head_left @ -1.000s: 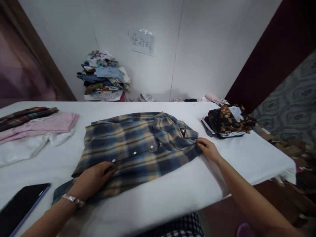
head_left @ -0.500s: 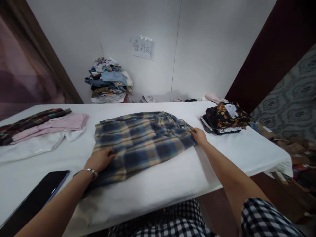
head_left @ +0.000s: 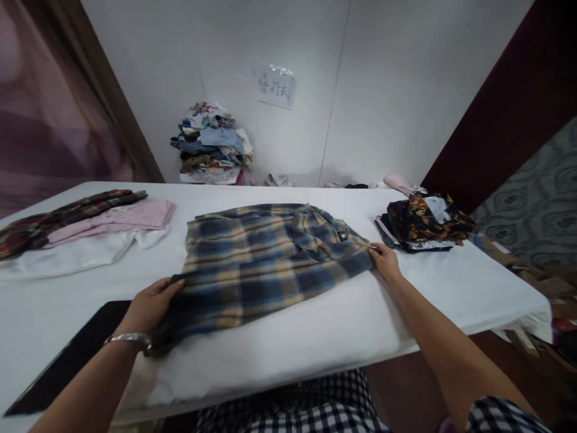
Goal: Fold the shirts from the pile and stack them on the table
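Note:
A blue, black and yellow plaid shirt (head_left: 265, 258) lies partly folded across the white-covered table, its collar toward the right. My left hand (head_left: 153, 302) is closed on the shirt's near left edge, thumb on top and the fingers partly hidden from view. At the right, near the collar and shoulder, my right hand (head_left: 384, 260) pinches the shirt's corner. Between the two hands the cloth looks fairly flat, with some creases by the collar.
To the left lie a dark plaid garment (head_left: 58, 219), a pink one (head_left: 112, 222) and a white one (head_left: 81, 258). A black phone-like slab (head_left: 76, 355) is beside my left forearm. Folded clothes (head_left: 419, 222) sit at the right; a tall clothes pile (head_left: 214, 144) stands behind the table.
My left hand has shifted left along the shirt to its outer edge and now grips it there. My right hand keeps its hold at the collar end. The view has turned slightly left.

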Available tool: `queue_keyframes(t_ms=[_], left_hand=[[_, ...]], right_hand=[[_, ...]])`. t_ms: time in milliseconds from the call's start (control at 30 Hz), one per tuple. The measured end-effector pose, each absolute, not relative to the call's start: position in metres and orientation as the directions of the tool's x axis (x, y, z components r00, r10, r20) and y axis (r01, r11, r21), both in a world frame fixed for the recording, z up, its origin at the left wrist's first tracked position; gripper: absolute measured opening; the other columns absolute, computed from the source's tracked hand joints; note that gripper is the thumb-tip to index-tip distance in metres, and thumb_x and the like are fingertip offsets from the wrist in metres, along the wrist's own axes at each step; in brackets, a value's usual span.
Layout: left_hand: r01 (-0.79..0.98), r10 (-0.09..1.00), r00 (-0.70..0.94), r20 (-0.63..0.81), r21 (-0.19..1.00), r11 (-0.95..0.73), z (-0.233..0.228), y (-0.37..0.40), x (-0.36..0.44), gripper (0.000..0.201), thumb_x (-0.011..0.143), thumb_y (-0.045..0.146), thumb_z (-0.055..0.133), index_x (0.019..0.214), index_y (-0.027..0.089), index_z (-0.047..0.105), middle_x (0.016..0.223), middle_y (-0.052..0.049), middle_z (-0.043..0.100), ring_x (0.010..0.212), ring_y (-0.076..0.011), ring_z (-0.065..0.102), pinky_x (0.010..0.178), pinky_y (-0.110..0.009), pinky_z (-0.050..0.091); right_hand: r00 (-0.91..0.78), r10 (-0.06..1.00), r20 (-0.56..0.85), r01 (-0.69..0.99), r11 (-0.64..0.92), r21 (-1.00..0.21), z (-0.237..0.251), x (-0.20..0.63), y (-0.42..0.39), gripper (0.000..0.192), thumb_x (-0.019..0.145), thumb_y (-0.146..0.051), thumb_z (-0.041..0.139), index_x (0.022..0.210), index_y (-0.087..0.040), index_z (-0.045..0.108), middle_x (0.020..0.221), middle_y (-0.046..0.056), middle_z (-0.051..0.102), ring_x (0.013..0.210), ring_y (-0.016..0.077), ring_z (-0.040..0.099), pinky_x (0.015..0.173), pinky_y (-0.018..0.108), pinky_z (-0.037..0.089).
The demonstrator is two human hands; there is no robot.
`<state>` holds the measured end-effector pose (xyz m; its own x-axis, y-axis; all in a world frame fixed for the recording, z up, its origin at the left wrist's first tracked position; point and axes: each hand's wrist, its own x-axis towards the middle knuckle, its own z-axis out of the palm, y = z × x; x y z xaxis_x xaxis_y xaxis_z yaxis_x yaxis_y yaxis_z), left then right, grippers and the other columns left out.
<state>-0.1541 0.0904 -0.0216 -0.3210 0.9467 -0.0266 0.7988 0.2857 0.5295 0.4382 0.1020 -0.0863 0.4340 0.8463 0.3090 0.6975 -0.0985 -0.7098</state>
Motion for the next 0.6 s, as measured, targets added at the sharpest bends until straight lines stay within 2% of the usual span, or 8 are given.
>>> queue_keyframes(t_ms=[67,167,267,333,400,467,533,600], left_hand=[[0.814,0.95,-0.301,-0.088,0.496,0.304,-0.026,0.09,-0.147,0.039,0.085,0.043,0.043,0.1,0.019,0.069,0.095,-0.004,0.075,0.091,-0.0239,0.068,0.079,-0.03,0.053],[0.913,0.966,-0.233,-0.114,0.316,0.257,-0.026,0.091,-0.136,0.046,0.088,0.041,0.036,0.112,0.016,0.066,0.106,-0.015,0.071,0.099,-0.0313,0.066,0.084,-0.039,0.051],[0.953,0.966,-0.212,-0.147,0.187,0.237,-0.018,0.087,-0.131,0.053,0.091,0.046,0.029,0.119,0.014,0.061,0.107,-0.019,0.07,0.1,-0.0362,0.066,0.08,-0.044,0.05],[0.96,0.963,-0.226,-0.143,0.134,0.245,-0.012,0.083,-0.131,0.055,0.092,0.048,0.026,0.117,0.014,0.06,0.105,-0.019,0.07,0.097,-0.0376,0.066,0.077,-0.045,0.05],[0.972,0.976,-0.209,-0.067,0.099,0.215,-0.007,0.081,-0.13,0.051,0.092,0.045,0.027,0.114,0.014,0.06,0.108,-0.019,0.069,0.099,-0.0373,0.065,0.078,-0.046,0.05],[0.989,0.99,-0.128,0.06,0.088,0.123,-0.003,0.086,-0.123,0.048,0.092,0.042,0.029,0.114,0.014,0.06,0.113,-0.018,0.066,0.103,-0.0355,0.063,0.082,-0.045,0.049],[0.994,0.989,-0.016,0.148,0.113,0.0,0.0,0.099,-0.107,0.045,0.092,0.039,0.031,0.115,0.014,0.06,0.116,-0.016,0.065,0.106,-0.0322,0.062,0.087,-0.042,0.048],[0.975,0.981,0.091,0.17,0.188,-0.123,0.002,0.117,-0.082,0.041,0.092,0.038,0.035,0.114,0.015,0.061,0.114,-0.012,0.066,0.105,-0.0277,0.062,0.088,-0.038,0.048]], right_hand=[[0.43,0.847,0.313,0.753,-0.145,-0.641,-0.086,0.435,0.105,0.039,0.08,-0.038,0.049,0.106,-0.016,0.069,0.088,0.008,0.071,0.076,0.0202,0.062,0.068,0.031,0.047],[0.381,0.877,0.292,0.832,-0.188,-0.522,-0.081,0.429,0.11,0.03,0.081,-0.032,0.05,0.1,-0.02,0.07,0.095,0.007,0.072,0.086,0.0215,0.062,0.076,0.031,0.046],[0.351,0.889,0.293,0.863,-0.186,-0.471,-0.073,0.425,0.111,0.031,0.08,-0.029,0.051,0.103,-0.019,0.07,0.102,0.01,0.07,0.094,0.0243,0.061,0.082,0.034,0.045],[0.303,0.885,0.353,0.895,-0.137,-0.424,-0.066,0.42,0.107,0.035,0.083,-0.03,0.049,0.11,-0.017,0.067,0.107,0.012,0.068,0.099,0.0259,0.06,0.087,0.037,0.045],[0.212,0.861,0.463,0.921,-0.017,-0.389,-0.059,0.409,0.097,0.037,0.086,-0.031,0.045,0.113,-0.017,0.065,0.113,0.014,0.066,0.106,0.0265,0.057,0.094,0.04,0.043],[0.065,0.843,0.534,0.913,0.165,-0.372,-0.053,0.393,0.083,0.033,0.088,-0.031,0.043,0.111,-0.02,0.065,0.114,0.012,0.066,0.108,0.0259,0.057,0.096,0.042,0.043],[-0.175,0.847,0.502,0.849,0.388,-0.358,-0.05,0.373,0.068,0.03,0.09,-0.029,0.042,0.106,-0.023,0.067,0.104,0.01,0.069,0.099,0.0234,0.06,0.089,0.04,0.046],[-0.429,0.81,0.399,0.743,0.568,-0.354,-0.05,0.355,0.059,0.029,0.092,-0.026,0.04,0.102,-0.023,0.068,0.092,0.008,0.069,0.088,0.0199,0.061,0.081,0.034,0.048]])
